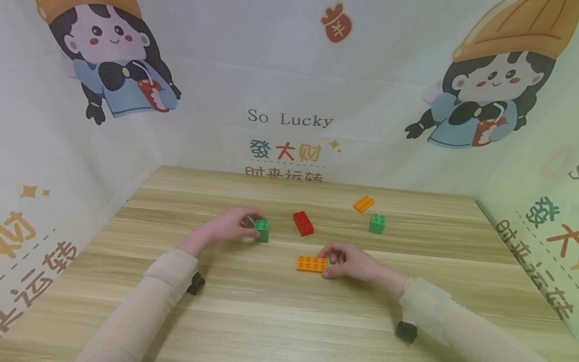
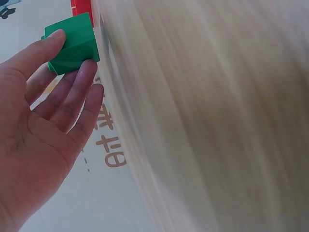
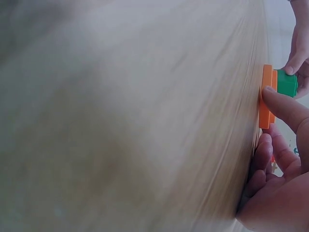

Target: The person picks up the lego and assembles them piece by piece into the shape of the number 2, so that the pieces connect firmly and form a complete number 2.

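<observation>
My left hand [image 1: 232, 223] pinches a green toy brick [image 1: 262, 235] between thumb and fingers. In the left wrist view the thumb lies on one side of this green brick [image 2: 75, 46], and a fingertip touches its lower edge. To the right and nearer, my right hand [image 1: 354, 261] grips the right end of a flat orange brick [image 1: 310, 264], which lies studs up. The right wrist view has the thumb against the side of the orange brick [image 3: 265, 108] and a fingertip at its end. A red brick [image 1: 303, 223] lies on the table between and beyond the hands.
A second green brick [image 1: 377, 224] stands at the right, with another flat orange brick [image 1: 364, 203] behind it. The wooden table [image 1: 253, 311] is bounded at the back and sides by printed cloth walls [image 1: 217, 95].
</observation>
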The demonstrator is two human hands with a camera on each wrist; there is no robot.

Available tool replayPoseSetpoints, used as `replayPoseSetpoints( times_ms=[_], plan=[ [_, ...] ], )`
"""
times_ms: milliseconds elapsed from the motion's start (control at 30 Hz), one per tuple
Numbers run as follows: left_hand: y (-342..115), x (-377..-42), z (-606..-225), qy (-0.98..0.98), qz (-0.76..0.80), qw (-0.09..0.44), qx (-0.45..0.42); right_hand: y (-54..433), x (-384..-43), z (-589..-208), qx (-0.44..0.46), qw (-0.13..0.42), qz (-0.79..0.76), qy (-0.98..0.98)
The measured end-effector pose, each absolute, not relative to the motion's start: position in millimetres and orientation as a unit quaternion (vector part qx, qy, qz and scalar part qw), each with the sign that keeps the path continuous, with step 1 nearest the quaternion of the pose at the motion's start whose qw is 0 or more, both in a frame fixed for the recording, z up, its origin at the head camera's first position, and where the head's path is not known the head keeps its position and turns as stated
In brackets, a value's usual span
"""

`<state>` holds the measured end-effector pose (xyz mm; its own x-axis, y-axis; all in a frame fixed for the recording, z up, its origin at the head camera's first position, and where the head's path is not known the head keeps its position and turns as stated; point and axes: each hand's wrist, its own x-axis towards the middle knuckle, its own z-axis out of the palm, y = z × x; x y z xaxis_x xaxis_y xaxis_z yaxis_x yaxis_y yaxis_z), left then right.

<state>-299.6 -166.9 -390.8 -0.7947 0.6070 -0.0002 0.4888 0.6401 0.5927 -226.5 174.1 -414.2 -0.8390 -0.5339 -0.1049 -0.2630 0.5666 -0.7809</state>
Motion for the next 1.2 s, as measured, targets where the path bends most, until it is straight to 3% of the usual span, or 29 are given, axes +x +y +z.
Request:
replayPoseSetpoints(
  times_ms=[1200],
  plan=[
    [-122.1, -273.3, -386.4, 0.881, 0.328, 0.115, 0.320, 171.4, -230.6, -408.7, -0.203, 0.197, -0.397, 0.873]
  ],
)
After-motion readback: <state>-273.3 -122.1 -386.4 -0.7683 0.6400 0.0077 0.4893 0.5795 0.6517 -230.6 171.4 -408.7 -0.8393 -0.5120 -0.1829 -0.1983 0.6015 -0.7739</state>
